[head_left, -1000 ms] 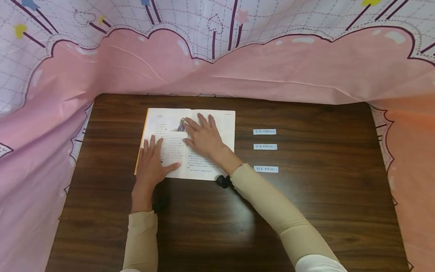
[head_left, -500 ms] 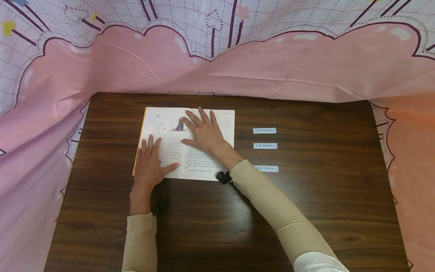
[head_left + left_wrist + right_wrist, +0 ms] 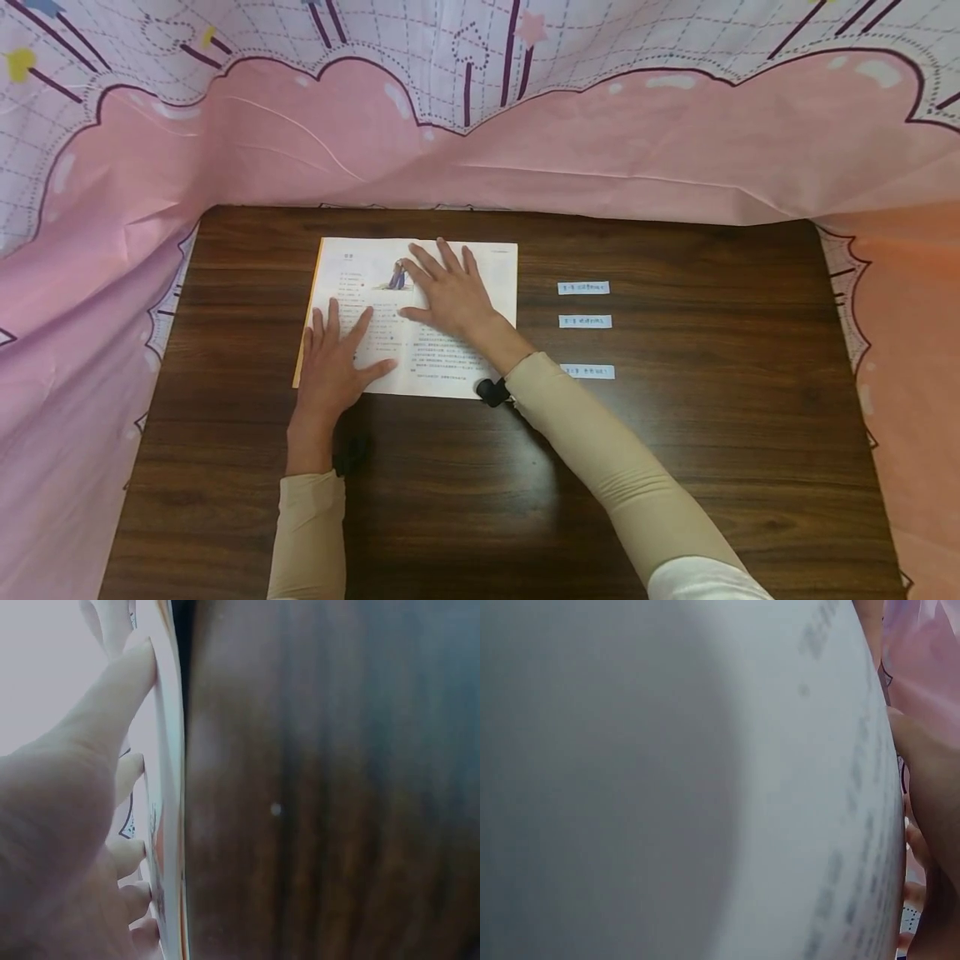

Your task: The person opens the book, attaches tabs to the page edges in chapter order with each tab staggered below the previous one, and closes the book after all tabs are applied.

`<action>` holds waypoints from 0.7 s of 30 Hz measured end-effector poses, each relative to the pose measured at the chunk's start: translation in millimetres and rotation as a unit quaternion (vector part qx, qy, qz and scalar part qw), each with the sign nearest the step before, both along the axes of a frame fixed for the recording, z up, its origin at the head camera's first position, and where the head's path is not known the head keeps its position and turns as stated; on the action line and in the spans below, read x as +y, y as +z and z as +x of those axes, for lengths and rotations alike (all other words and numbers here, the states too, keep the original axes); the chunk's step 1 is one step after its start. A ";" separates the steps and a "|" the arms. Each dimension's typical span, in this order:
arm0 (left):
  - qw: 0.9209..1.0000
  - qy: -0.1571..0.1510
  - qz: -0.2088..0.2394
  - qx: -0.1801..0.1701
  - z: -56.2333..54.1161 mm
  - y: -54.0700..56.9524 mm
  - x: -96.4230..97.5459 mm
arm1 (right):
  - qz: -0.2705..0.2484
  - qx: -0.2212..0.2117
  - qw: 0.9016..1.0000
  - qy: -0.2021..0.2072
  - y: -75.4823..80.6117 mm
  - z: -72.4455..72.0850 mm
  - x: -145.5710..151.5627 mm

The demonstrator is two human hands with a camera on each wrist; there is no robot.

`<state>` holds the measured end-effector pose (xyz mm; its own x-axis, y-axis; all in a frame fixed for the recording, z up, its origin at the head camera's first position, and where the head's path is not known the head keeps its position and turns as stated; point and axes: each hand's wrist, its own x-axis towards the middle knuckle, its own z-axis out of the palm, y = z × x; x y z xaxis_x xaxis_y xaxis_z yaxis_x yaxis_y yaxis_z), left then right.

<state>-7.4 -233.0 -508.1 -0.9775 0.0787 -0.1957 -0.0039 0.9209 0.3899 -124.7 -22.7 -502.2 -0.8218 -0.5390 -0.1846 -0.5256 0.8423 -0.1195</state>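
An open book point(image 3: 487, 271) lies flat on the dark wooden table, its left page carrying a list of text lines and a small drawing of figures point(image 3: 397, 275) near the fold. My left hand point(image 3: 333, 371) rests on the lower part of the left page, fingers spread and thumb pointing toward the fold. Across the fold and the upper right page lies my right hand point(image 3: 453, 300), also with fingers spread. In the left wrist view the fingertips and thumb point(image 3: 112, 690) touch the page. The right wrist view shows the printed page point(image 3: 802, 787) close up and blurred.
To the right of the book, several blue-white paper strips with handwriting lie in a column: a top strip point(image 3: 583, 287), a middle strip point(image 3: 585, 322) and a bottom strip point(image 3: 596, 372), partly covered by the right sleeve point(image 3: 592, 450). A pink patterned cloth point(image 3: 525, 175) surrounds the table point(image 3: 712, 400).
The left index finger has swung away from the other fingers toward the fold. The right hand shifted slightly and its fingers spread wider. The book stays open.
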 end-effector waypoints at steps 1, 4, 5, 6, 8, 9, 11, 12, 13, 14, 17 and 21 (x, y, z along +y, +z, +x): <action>1.000 0.000 0.000 0.000 -0.2 -0.4 0.1 | 0.002 0.001 1.000 -0.002 0.2 0.3 -0.1; 1.000 0.004 0.002 0.004 -1.2 -0.5 0.2 | -0.006 0.004 1.000 -0.006 0.7 1.7 -0.5; 1.000 0.006 0.002 0.007 -1.5 -0.2 0.1 | -0.007 0.004 1.000 -0.007 0.6 1.9 -0.9; 1.000 0.007 0.003 0.013 -2.0 0.0 0.0 | -0.008 0.005 1.000 -0.008 0.3 1.9 -1.4; 0.999 0.007 -0.001 0.033 -2.8 0.8 0.0 | -0.012 0.009 1.000 -0.010 -0.8 2.5 -1.9; 0.999 0.007 -0.004 0.043 -3.0 1.3 0.0 | -0.013 0.011 1.000 -0.010 -1.6 2.7 -2.3; 0.998 0.008 -0.008 0.061 -3.3 2.3 0.0 | -0.010 0.015 1.000 -0.008 -3.3 3.0 -2.8; 0.998 0.009 -0.010 0.068 -3.4 2.9 0.1 | -0.008 0.018 1.000 -0.007 -4.1 3.1 -3.0; 0.997 0.010 -0.011 0.071 -3.2 3.6 0.2 | -0.007 0.021 1.000 -0.005 -4.9 3.3 -3.0; 0.998 0.012 -0.009 0.069 -3.0 4.4 0.4 | -0.007 0.023 1.000 -0.004 -5.5 3.4 -3.0; 0.998 0.013 -0.005 0.057 -3.1 6.2 1.2 | -0.003 0.023 1.000 -0.003 -6.3 3.9 -1.5; 0.998 0.022 0.000 0.057 -3.7 9.7 2.7 | -0.018 0.019 1.000 0.002 -5.9 4.8 1.3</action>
<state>-11.2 -230.3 -498.3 -0.9958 0.0357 -0.0839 0.0001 0.9206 0.3904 -119.9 -21.4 -508.1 -0.8257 -0.5479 -0.1342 -0.5335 0.8358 -0.1297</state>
